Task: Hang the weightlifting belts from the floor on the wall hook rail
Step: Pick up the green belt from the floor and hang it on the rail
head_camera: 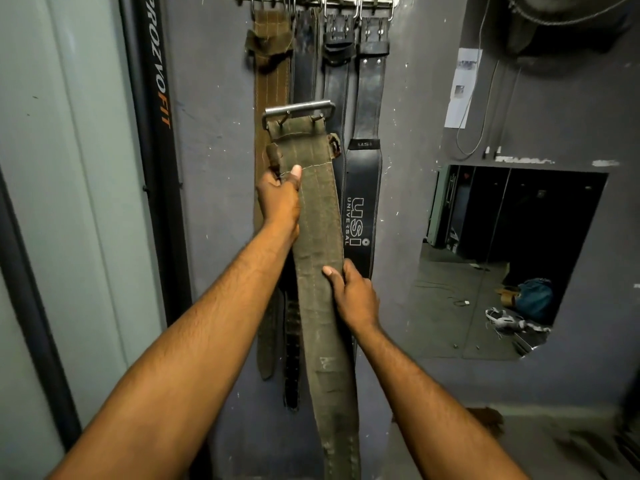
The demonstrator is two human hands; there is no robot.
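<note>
I hold an olive-green canvas weightlifting belt upright in front of the grey wall, its steel buckle on top. My left hand grips the belt's left edge just below the buckle. My right hand grips its right edge lower down. The buckle is well below the metal hook rail at the top edge. Several belts hang from that rail: a brown canvas belt, a dark one, and two black leather belts, one printed USI Universal. The held belt's tail runs down out of view.
A black post marked PROZVOFIT stands left of the belts, beside pale panels. To the right, a wall mirror reflects a floor with a blue bag and shoes. A paper sheet and cables hang above the mirror.
</note>
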